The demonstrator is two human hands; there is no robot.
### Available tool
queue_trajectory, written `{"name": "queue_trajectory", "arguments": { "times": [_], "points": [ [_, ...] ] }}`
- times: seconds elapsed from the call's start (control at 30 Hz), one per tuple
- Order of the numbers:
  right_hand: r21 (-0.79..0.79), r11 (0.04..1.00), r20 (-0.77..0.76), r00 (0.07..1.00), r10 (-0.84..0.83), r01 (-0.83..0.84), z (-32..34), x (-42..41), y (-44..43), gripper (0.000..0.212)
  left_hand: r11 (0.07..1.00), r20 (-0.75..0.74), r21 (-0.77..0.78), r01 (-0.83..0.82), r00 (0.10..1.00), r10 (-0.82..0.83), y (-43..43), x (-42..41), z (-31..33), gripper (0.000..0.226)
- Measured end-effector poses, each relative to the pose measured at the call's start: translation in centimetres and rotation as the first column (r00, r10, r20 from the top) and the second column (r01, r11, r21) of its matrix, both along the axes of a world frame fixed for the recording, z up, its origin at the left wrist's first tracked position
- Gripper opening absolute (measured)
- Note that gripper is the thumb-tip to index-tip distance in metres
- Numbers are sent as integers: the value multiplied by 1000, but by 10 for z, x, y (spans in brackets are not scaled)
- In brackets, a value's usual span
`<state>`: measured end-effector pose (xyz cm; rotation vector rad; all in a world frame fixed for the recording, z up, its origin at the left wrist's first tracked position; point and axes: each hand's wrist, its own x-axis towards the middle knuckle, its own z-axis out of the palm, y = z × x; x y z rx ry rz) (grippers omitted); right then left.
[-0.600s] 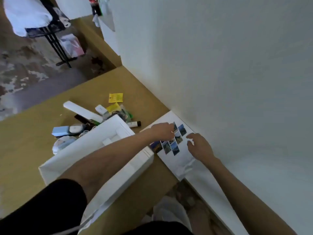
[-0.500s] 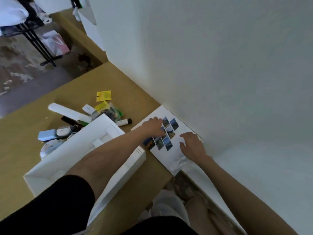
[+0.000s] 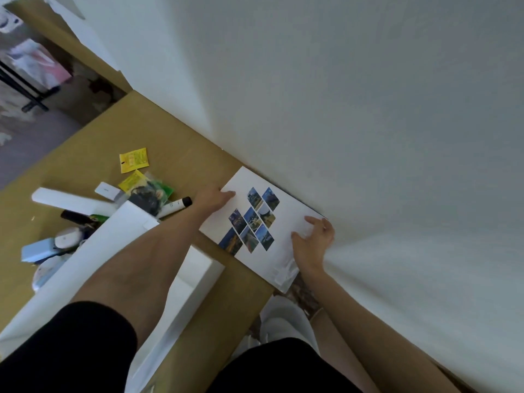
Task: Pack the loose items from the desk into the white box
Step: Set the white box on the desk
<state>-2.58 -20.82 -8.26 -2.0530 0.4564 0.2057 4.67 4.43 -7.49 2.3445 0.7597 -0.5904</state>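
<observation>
A white booklet [image 3: 286,231] with a diamond pattern of small photos on its cover lies on the wooden desk against the wall. My left hand [image 3: 212,198] grips its left edge, thumb on top. My right hand [image 3: 313,241] rests on its right edge, fingers spread along the wall side. The open white box [image 3: 113,242] stands on the desk under my left forearm, which hides much of its inside. Behind the box lie loose items: a white marker with a black cap [image 3: 174,206], a long white bar [image 3: 68,200], a green and yellow packet [image 3: 147,190], a yellow sachet [image 3: 133,159].
The white wall [image 3: 340,109] runs right along the desk's far edge. A pale blue case [image 3: 38,250] and a round white gadget [image 3: 68,236] sit left of the box. The booklet's near corner overhangs the desk edge [image 3: 249,304]. My legs show below.
The view has swung and closed in on the booklet. My left hand slid from the photo pattern to the booklet's left edge, and my right hand moved out to its right edge.
</observation>
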Motion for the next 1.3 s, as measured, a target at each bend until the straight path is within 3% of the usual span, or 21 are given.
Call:
{"name": "queue_trajectory", "arguments": {
  "times": [0.07,0.13,0.23,0.33,0.43,0.6,0.87,1.03,1.17,1.3],
  "points": [
    [114,973,-51,979,-195,200,6,4,-3,42,995,-17,-90,-31,999,30,0,1,-1,51],
    [131,931,-115,938,-328,341,12,9,-7,42,991,-15,-134,-20,1000,18,-4,2,0,40],
    [140,814,-263,814,-518,564,19,15,-17,43,972,14,-225,-64,998,69,-10,2,7,29],
    [325,697,-286,769,-572,640,30,15,-26,50,926,30,-359,-117,990,137,-16,-3,24,26],
    [406,676,-221,784,-581,615,48,15,-31,50,897,89,-419,-137,977,191,-17,-10,44,28],
    [480,787,38,887,-460,388,101,12,-26,13,825,95,-528,-201,951,293,-11,-30,76,48],
    [542,839,413,884,-219,-45,218,4,12,10,688,371,-716,-119,770,519,23,-74,145,55],
    [518,802,519,854,-18,-298,273,-4,64,10,743,575,-653,-149,542,613,69,-131,187,36],
    [505,727,554,821,140,-465,292,-6,115,8,736,604,-626,-259,436,667,104,-191,208,39],
    [424,680,549,767,332,-598,279,3,167,10,764,691,-463,-450,356,629,125,-254,209,43]
  ]
}}
